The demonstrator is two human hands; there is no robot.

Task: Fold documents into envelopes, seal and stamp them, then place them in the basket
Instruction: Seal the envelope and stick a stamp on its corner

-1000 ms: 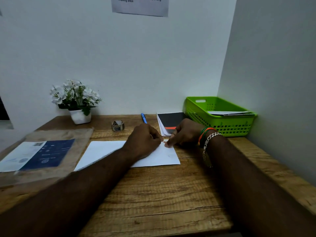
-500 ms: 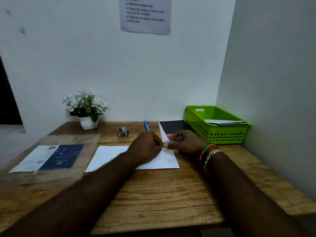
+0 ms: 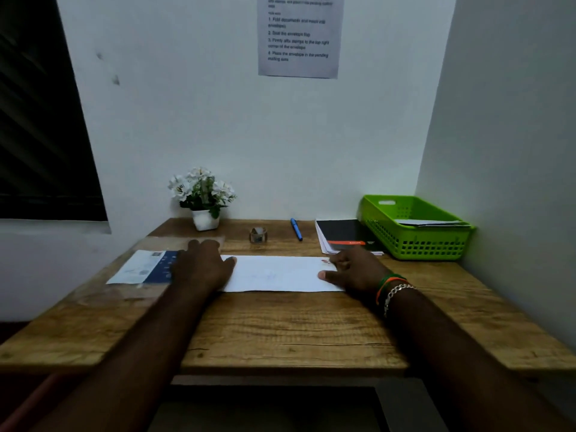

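Observation:
A white envelope [image 3: 277, 274] lies flat on the wooden desk [image 3: 280, 332], with a small red stamp [image 3: 325, 261] at its top right corner. My left hand [image 3: 202, 265] rests flat over the envelope's left end, fingers stretched out. My right hand [image 3: 357, 269] lies on the right end, fingers next to the stamp and thumb on the paper. The green basket [image 3: 414, 241] stands at the back right with flat white paper [image 3: 431, 222] inside.
A clear sleeve with a blue and white sheet [image 3: 143, 268] lies left. At the back stand a potted white flower [image 3: 202, 198], a small tape roll [image 3: 258, 235], a blue pen [image 3: 296, 229] and a black notebook stack [image 3: 346, 235]. An instruction sheet [image 3: 299, 35] hangs on the wall.
My left hand has slid from the envelope's right corner to its left end and flattened out. The right hand has settled on the right end. The camera has tilted up.

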